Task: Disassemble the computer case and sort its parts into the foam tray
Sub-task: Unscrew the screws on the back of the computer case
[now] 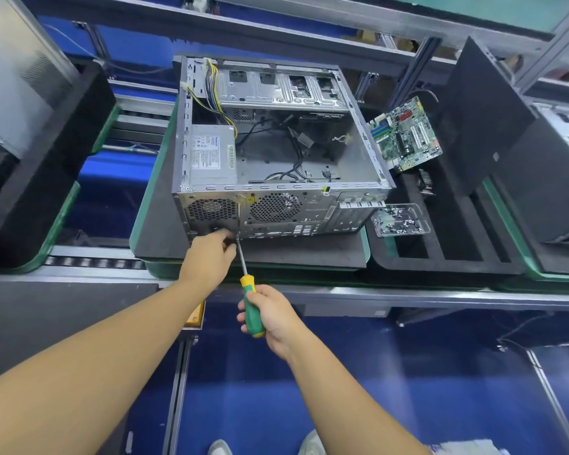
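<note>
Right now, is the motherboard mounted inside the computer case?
No: the motherboard rests in the foam tray beside the computer case, whose mounting panel lies bare apart from loose cables.

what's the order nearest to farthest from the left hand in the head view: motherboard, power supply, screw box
From the left hand:
1. power supply, inside the case, right behind it
2. screw box, right of the case
3. motherboard, far right back

Blue floor [375, 372] — grey conveyor rails [408, 295]
</note>
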Demonstrator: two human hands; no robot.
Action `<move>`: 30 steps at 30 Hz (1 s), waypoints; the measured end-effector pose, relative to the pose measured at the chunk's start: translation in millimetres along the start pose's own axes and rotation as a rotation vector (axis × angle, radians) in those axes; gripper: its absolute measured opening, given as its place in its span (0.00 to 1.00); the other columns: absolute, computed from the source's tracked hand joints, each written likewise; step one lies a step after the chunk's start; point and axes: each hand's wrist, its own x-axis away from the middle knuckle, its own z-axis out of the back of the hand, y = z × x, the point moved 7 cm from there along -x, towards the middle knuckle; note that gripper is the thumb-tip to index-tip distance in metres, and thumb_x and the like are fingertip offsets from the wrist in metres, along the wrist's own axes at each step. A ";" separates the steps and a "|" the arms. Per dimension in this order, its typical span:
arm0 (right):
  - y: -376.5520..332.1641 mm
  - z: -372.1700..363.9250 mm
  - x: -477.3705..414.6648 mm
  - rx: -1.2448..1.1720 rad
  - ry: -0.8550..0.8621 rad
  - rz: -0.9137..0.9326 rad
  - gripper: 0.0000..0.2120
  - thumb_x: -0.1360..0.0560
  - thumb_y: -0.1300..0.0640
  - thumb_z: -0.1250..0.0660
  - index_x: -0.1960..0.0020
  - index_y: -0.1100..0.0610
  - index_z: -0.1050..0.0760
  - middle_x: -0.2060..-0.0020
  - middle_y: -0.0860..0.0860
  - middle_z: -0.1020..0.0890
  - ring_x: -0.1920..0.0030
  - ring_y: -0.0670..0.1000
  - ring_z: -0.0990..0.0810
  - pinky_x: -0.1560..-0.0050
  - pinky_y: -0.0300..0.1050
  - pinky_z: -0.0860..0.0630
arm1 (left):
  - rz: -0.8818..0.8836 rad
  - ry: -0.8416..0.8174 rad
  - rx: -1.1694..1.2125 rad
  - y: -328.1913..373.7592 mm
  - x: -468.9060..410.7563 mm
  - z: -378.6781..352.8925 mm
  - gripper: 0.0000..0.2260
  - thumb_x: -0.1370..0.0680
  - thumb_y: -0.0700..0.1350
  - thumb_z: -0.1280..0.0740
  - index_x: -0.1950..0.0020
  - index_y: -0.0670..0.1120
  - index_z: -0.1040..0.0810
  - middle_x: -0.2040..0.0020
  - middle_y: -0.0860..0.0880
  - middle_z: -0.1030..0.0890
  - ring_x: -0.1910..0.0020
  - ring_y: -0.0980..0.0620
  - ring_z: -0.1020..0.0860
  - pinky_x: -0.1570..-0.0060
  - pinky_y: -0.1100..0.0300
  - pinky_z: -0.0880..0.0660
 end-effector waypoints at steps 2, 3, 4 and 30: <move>-0.5 0.8 0.6 0.012 -0.007 0.006 0.09 0.17 0.56 0.40 0.38 0.56 0.26 0.56 0.54 0.20 0.61 0.48 0.20 0.63 0.43 0.21 | 0.002 0.001 0.052 0.2 1.4 0.2 0.11 0.19 0.47 0.34 0.38 0.49 0.21 0.56 0.49 0.21 0.58 0.45 0.19 0.51 0.49 0.20; -0.6 0.9 1.1 0.012 -0.010 0.006 0.09 0.17 0.56 0.40 0.38 0.56 0.26 0.56 0.53 0.20 0.61 0.48 0.20 0.63 0.43 0.21 | 0.006 -0.006 0.072 0.2 2.0 0.1 0.11 0.20 0.48 0.34 0.38 0.49 0.21 0.56 0.50 0.21 0.60 0.45 0.19 0.52 0.48 0.19; -0.6 1.0 1.5 0.012 -0.014 0.006 0.09 0.17 0.56 0.40 0.39 0.55 0.26 0.56 0.53 0.20 0.62 0.48 0.20 0.63 0.43 0.21 | 0.003 -0.009 0.082 -0.1 2.1 0.5 0.11 0.20 0.48 0.34 0.39 0.49 0.21 0.56 0.50 0.20 0.61 0.45 0.19 0.53 0.48 0.19; 0.2 18.4 16.8 0.107 0.030 0.007 0.10 0.18 0.56 0.40 0.39 0.55 0.26 0.57 0.53 0.19 0.63 0.48 0.21 0.63 0.43 0.21 | 0.512 0.241 0.546 -6.1 -0.2 -23.8 0.02 0.23 0.41 0.30 0.54 0.46 0.18 0.63 0.47 0.18 0.71 0.49 0.17 0.64 0.48 0.16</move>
